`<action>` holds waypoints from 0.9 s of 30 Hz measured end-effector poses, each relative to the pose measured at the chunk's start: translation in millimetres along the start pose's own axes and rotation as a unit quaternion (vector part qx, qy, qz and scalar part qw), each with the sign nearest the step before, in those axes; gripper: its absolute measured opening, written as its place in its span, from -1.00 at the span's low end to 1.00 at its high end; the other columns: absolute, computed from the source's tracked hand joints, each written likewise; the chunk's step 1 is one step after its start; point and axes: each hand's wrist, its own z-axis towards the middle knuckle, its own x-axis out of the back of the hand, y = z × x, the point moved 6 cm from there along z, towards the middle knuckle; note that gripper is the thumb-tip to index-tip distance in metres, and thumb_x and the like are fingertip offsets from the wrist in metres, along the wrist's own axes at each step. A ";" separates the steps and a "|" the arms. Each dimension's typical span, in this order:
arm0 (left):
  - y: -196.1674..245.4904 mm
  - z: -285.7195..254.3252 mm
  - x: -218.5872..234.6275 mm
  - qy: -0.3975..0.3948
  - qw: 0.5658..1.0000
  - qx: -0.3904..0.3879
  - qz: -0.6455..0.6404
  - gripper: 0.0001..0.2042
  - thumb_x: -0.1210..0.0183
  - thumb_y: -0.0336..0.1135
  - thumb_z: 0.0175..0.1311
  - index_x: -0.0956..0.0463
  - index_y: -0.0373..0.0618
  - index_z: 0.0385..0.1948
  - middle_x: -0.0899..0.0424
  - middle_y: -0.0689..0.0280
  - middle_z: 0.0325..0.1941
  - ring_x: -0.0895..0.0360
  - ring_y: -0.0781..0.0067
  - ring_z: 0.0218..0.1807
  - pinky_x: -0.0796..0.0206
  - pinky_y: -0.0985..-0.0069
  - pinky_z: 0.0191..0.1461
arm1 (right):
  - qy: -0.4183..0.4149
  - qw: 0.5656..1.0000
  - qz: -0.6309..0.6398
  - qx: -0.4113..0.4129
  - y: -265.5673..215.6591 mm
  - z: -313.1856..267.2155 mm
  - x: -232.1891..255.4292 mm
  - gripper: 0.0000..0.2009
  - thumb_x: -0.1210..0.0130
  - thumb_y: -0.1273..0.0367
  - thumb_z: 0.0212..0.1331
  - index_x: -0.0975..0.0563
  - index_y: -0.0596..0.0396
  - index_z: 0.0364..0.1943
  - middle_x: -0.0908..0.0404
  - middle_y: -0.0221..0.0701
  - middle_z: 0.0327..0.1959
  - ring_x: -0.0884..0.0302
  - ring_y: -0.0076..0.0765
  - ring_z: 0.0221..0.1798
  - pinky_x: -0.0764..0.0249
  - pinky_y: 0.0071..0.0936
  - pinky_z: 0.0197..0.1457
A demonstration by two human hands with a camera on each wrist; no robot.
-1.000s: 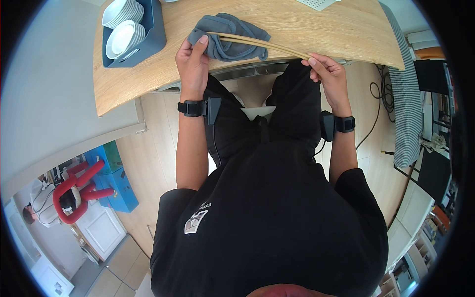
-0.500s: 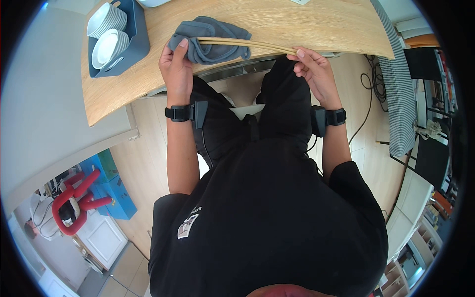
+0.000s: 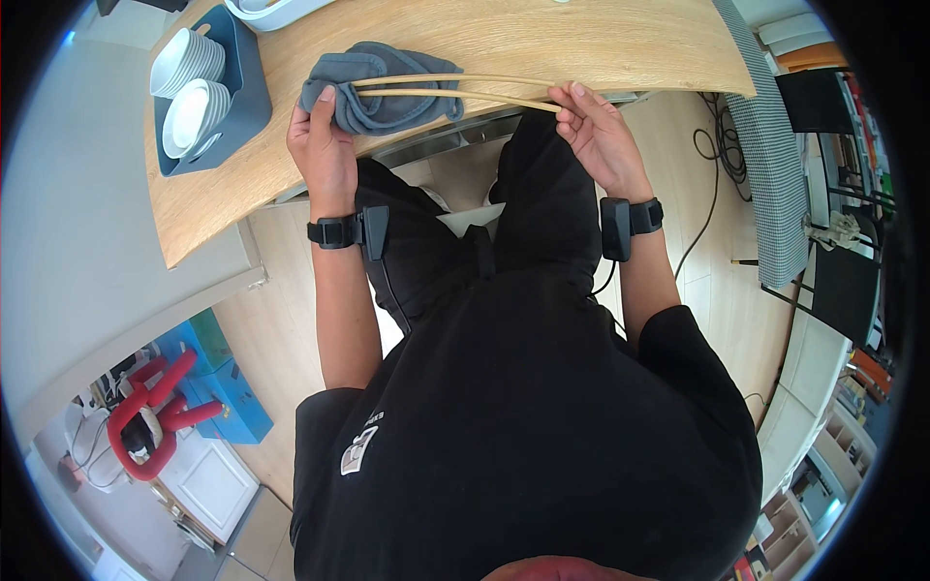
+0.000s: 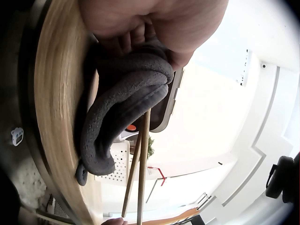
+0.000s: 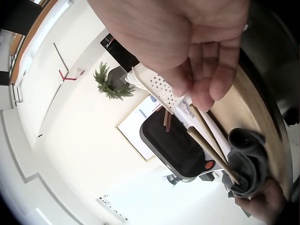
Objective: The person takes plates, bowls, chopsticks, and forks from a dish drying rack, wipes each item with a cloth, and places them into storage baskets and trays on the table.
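Observation:
Two long wooden chopsticks [image 3: 504,77] stretch across a crumpled grey-blue cloth [image 3: 387,114], spread apart toward the right. My left hand [image 3: 325,160] grips the cloth, thumb on top, at the sticks' left ends, which the folds hide. In the left wrist view the cloth [image 4: 122,93] bulges below the palm, with the sticks [image 4: 142,173] coming out of it. My right hand [image 3: 605,145] is at their right ends; in the right wrist view its loosely bent fingers [image 5: 201,96] are beside one stick's tip, while the other stick [image 5: 206,146] stands free of them.
A blue-grey bin [image 3: 237,116] with stacked white bowls [image 3: 197,116] stands on the wooden table [image 3: 620,44] at left. A white tray [image 3: 276,14] is at the back edge. The right wrist view also shows a dark lidded container [image 5: 171,145] and a perforated white rack [image 5: 159,89].
The hands, cloth and chopsticks have shifted left in the head view, along with the bin. The chopsticks' right ends, formerly pinched together, have separated as my right fingers loosened.

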 end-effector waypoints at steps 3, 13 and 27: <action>0.2 -0.6 -0.1 -0.001 1.000 -0.002 -0.006 -0.84 -0.14 -0.43 0.37 -0.51 -0.25 -0.09 -0.65 0.28 -0.08 -0.61 0.51 -0.08 -0.48 0.52 0.02 | 0.014 1.000 0.015 -0.007 0.0 -0.3 -0.7 -0.74 -0.03 0.28 0.41 -0.53 0.15 0.02 -0.66 -0.32 -0.04 -0.58 -0.55 -0.19 -0.54 -0.57 -0.05; 2.0 -0.8 0.5 -0.005 1.000 -0.002 -0.001 -0.84 -0.14 -0.42 0.37 -0.53 -0.23 -0.09 -0.66 0.28 -0.07 -0.60 0.52 -0.07 -0.47 0.50 0.05 | -0.019 0.999 -0.011 0.027 -5.7 -0.4 -13.9 -0.62 0.14 0.45 0.45 -0.29 0.24 0.30 -0.42 -0.09 0.28 -0.54 -0.30 0.19 -0.59 -0.49 0.14; 0.8 -0.5 -0.3 -0.010 1.000 -0.005 0.001 -0.83 -0.13 -0.44 0.37 -0.52 -0.25 -0.08 -0.66 0.25 -0.06 -0.60 0.51 -0.05 -0.47 0.51 0.07 | -0.096 0.982 -0.144 0.076 -11.7 -12.3 -45.1 -0.61 -0.10 0.46 0.30 -0.44 0.26 0.21 -0.56 -0.20 0.14 -0.64 -0.24 0.06 -0.56 -0.45 0.12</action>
